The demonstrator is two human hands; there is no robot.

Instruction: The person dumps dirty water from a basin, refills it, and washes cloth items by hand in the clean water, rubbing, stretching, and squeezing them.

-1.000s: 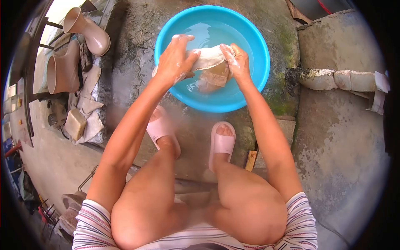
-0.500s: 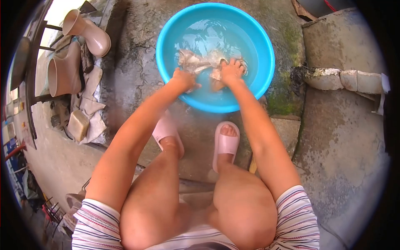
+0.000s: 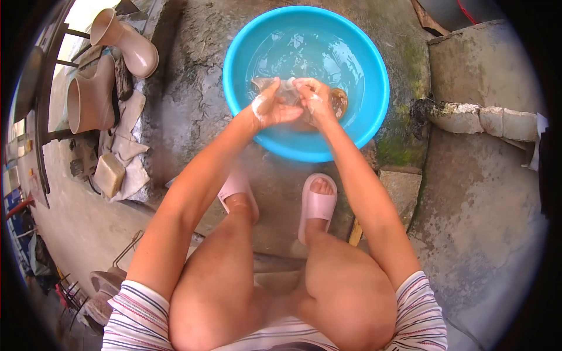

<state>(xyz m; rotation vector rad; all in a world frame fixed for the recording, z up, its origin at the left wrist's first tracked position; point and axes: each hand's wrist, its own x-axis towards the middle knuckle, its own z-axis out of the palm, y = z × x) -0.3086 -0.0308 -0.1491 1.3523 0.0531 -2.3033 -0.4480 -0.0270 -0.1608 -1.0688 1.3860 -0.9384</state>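
Note:
A blue plastic basin (image 3: 381, 96) of cloudy water stands on the ground in front of me. Over its near half, my left hand (image 3: 274, 107) and my right hand (image 3: 315, 100) come close together. A thin, pale wet cloth (image 3: 285, 88) is pinched between them, and part of it shows past my left thumb. White suds cling to both hands. Beside my right hand, a brownish bunch of fabric (image 3: 338, 100) lies in the water; whether it belongs to the same cloth is hidden.
Beige rubber boots (image 3: 91, 96) stand at the left, above a pale soap bar (image 3: 109, 175) on a rag (image 3: 136, 175). My feet in pink slippers (image 3: 319, 205) are just below the basin. A pipe (image 3: 462, 118) runs along the right.
Both hands have risen from the water and drawn together, with the cloth lifted between them. Before, they were apart and pressing at the submerged fabric. Suds now show on the hands.

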